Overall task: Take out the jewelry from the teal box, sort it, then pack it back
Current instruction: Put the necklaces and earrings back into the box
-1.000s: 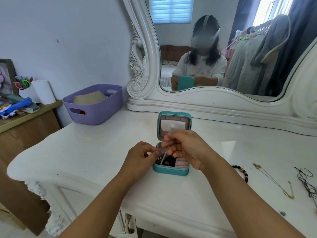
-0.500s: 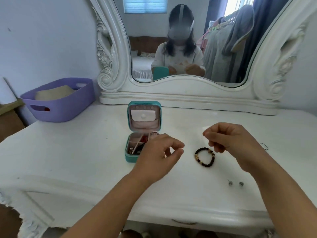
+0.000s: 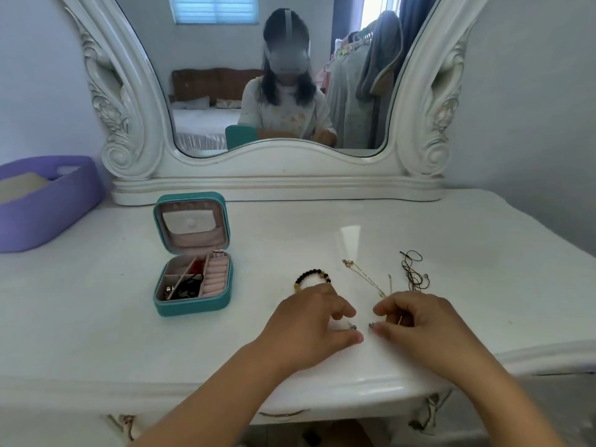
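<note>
White glossy tabletop: open teal box left. Left hand and right hand each pinch 1 small stud earring; beaded bracelet behind.

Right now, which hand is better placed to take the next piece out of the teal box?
Left. The left hand is nearer the box, which lies on its side; the right hand would have to cross over.
</note>
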`<state>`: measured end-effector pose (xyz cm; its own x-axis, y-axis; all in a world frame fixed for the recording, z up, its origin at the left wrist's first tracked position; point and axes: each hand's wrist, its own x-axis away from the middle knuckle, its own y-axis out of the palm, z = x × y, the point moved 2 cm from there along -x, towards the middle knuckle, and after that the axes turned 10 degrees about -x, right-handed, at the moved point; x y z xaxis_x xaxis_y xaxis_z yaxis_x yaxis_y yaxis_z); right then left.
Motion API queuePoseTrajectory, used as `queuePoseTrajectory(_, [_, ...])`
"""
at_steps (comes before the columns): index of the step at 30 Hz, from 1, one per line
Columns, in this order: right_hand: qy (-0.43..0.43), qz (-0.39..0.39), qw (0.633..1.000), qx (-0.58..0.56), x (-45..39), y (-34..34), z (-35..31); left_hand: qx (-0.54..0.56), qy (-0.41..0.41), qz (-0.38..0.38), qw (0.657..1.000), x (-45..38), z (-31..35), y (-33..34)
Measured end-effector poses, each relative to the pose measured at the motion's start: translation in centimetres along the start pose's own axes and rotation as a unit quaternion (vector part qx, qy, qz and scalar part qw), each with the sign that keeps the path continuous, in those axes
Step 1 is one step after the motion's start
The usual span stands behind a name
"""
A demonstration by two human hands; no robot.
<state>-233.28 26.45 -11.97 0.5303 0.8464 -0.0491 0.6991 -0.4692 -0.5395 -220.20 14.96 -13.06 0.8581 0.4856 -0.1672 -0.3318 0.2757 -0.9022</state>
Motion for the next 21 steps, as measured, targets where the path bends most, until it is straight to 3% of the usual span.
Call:
queuePoseTrajectory(10, [-0.055,0.031,0.994,0.087,0.0,1.5,0.4,0.011,-0.040,0.015,0.999,-0.7,0.4,0.8])
queuePoseTrajectory(21, [-0.043,0.039,0.998,0.036,-1.5,1.9,-0.3,0.122,-0.071,0.087,0.986,0.3,-1.4,-0.6])
